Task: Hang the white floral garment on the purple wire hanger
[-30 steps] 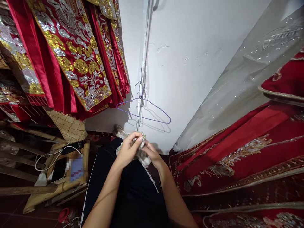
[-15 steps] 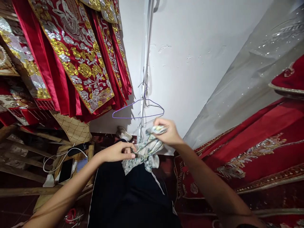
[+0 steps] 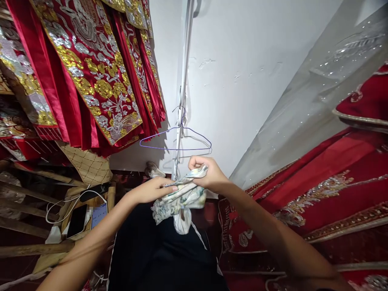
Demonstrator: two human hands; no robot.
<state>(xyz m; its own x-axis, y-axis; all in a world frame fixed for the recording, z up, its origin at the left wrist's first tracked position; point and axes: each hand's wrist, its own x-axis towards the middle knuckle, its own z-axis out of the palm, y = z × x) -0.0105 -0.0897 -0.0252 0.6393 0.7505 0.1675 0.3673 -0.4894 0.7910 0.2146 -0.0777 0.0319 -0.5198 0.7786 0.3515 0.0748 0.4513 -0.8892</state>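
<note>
A crumpled white cloth (image 3: 184, 198) with a green and yellow floral print is stretched between my two hands, in front of my dark trousers. My left hand (image 3: 153, 189) pinches its left edge between thumb and fingers. On the other side, my right hand (image 3: 209, 173) is closed around the upper right part of the fabric. A white loop or strip of it dangles below. What kind of garment it is, the folds do not show. Just above my hands, a bare purple wire hanger (image 3: 176, 148) hangs from a white metal stand (image 3: 183, 81).
Red garments with gold and silver embroidery (image 3: 103, 89) hang on the left. More red embroidered clothing (image 3: 303, 194) and a sheer glittery sheet (image 3: 279, 117) fill the right. A wooden stool (image 3: 110, 198) at lower left bears a phone (image 3: 77, 220) and a white cable (image 3: 48, 206).
The cloth, bunched small between my hands at first, is now spread wider. My right hand rose and moved right with its edge; my left hand shifted left. The hanger swung slightly.
</note>
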